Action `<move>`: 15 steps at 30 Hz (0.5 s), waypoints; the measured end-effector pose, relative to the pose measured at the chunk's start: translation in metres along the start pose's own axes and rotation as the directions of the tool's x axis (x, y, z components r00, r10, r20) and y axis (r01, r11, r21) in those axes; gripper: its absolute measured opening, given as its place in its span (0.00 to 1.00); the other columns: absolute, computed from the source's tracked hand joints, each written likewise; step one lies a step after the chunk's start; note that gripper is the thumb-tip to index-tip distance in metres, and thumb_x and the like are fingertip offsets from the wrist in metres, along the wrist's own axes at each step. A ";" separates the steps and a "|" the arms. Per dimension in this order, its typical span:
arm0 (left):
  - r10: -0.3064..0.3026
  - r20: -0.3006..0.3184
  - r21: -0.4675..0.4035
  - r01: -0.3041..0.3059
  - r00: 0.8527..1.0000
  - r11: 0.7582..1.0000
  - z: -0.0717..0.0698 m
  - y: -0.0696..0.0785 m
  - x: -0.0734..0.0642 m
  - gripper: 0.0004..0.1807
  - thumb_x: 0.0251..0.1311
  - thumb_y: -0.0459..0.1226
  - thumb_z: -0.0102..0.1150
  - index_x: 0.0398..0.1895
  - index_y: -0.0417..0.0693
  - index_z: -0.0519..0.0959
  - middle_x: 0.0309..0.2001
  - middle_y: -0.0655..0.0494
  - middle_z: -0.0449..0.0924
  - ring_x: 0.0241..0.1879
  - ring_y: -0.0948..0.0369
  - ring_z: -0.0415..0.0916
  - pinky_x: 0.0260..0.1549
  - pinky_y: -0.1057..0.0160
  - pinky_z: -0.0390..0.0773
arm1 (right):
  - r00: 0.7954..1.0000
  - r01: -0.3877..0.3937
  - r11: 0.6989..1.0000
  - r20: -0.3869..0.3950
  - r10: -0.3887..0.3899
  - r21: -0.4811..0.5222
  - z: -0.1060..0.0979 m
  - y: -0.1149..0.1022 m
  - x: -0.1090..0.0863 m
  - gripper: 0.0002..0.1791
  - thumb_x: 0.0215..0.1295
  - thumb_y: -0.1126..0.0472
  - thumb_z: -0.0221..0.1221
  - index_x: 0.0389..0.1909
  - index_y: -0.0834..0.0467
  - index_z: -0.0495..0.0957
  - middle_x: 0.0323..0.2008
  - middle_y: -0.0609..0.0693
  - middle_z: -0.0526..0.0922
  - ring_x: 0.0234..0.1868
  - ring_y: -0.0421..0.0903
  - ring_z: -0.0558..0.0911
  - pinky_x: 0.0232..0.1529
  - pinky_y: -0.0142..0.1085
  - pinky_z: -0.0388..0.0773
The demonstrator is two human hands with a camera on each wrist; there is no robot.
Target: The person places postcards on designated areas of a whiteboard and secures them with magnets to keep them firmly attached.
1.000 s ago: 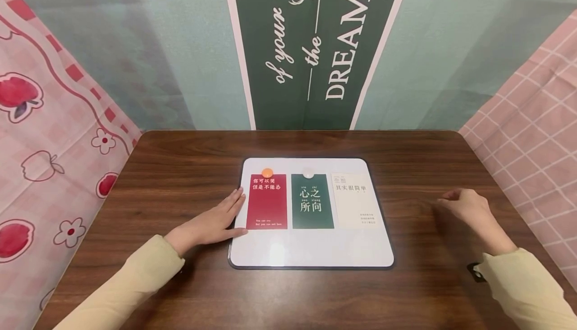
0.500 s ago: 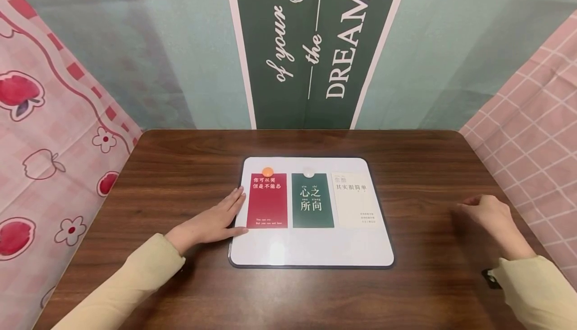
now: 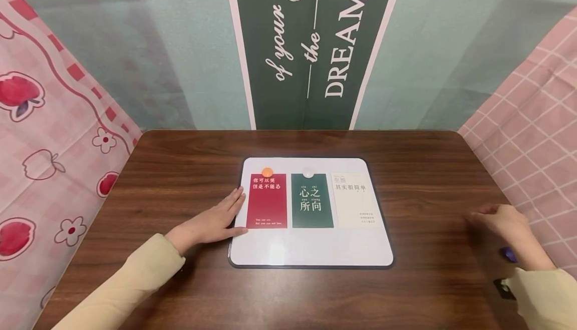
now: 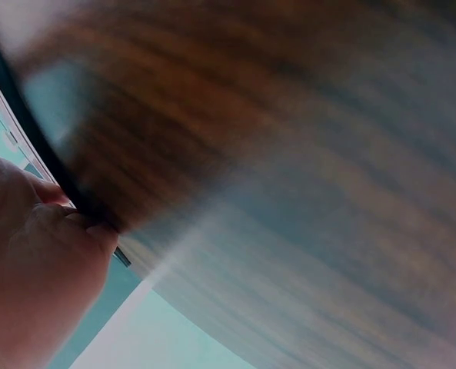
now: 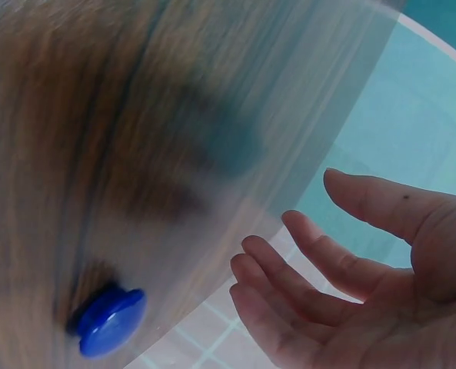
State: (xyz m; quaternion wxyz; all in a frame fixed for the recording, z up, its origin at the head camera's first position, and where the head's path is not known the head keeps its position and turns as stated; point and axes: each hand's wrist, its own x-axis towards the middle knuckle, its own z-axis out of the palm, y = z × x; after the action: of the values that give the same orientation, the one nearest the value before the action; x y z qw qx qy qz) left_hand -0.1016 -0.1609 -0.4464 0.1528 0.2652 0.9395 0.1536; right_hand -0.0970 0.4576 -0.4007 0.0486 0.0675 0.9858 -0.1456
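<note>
A whiteboard [image 3: 311,250] with a dark rim lies on the table. My left hand [image 3: 212,222] rests on its left edge, fingers stretched out. On the board lie a red card [image 3: 267,205] with an orange magnet [image 3: 268,172] at its top, a green card [image 3: 312,217] with a white magnet [image 3: 308,172], and a cream card [image 3: 351,205] with no magnet visible on it. Toward the table's right side, my right hand [image 3: 507,225] hovers above the wood, fingers relaxed and holding nothing. A blue magnet [image 5: 112,323] sits on the table near it, partly hidden by the wrist in the head view.
The brown wooden table [image 3: 189,154] backs onto a blue-green curtain [image 3: 194,44] with a dark printed panel. Pink patterned cloths hang at left and right. A small dark object [image 3: 504,289] shows by the right cuff.
My right hand has moved right and nearer to me, away from the board, and the blue magnet has come into sight beside its wrist. The left hand and cards have stayed put.
</note>
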 end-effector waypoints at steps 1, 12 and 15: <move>0.000 0.001 -0.001 0.000 1.000 1.000 0.000 0.000 0.000 0.50 0.54 0.62 0.49 0.71 0.43 0.44 0.72 0.48 0.36 0.70 0.52 0.37 0.59 0.51 0.61 | 1.000 0.001 1.000 -0.009 -0.001 0.006 0.000 0.002 -0.001 0.23 0.56 0.52 0.56 0.35 0.73 0.76 0.36 0.74 0.76 0.36 0.72 0.73 0.31 0.49 0.70; -0.005 0.012 -0.008 0.005 1.000 1.000 0.000 -0.001 0.001 0.50 0.54 0.62 0.49 0.71 0.43 0.44 0.72 0.48 0.36 0.70 0.52 0.37 0.59 0.52 0.62 | 0.990 -0.136 0.986 0.045 0.132 0.097 -0.004 0.018 -0.011 0.23 0.57 0.49 0.56 0.26 0.68 0.77 0.25 0.63 0.78 0.25 0.53 0.76 0.23 0.36 0.69; -0.008 0.015 -0.011 0.009 1.000 1.000 -0.001 -0.001 0.001 0.50 0.54 0.62 0.49 0.71 0.44 0.43 0.72 0.48 0.36 0.70 0.52 0.37 0.59 0.52 0.62 | 0.993 -0.113 0.986 0.054 0.107 0.125 -0.005 0.024 -0.012 0.23 0.58 0.51 0.56 0.28 0.71 0.78 0.27 0.66 0.79 0.26 0.55 0.76 0.27 0.40 0.72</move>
State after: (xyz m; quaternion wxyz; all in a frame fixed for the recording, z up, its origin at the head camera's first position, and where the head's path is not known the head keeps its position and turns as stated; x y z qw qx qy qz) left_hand -0.1029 -0.1616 -0.4461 0.1618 0.2614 0.9386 0.1564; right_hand -0.0818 0.4807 -0.4015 0.0752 0.1214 0.9679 -0.2069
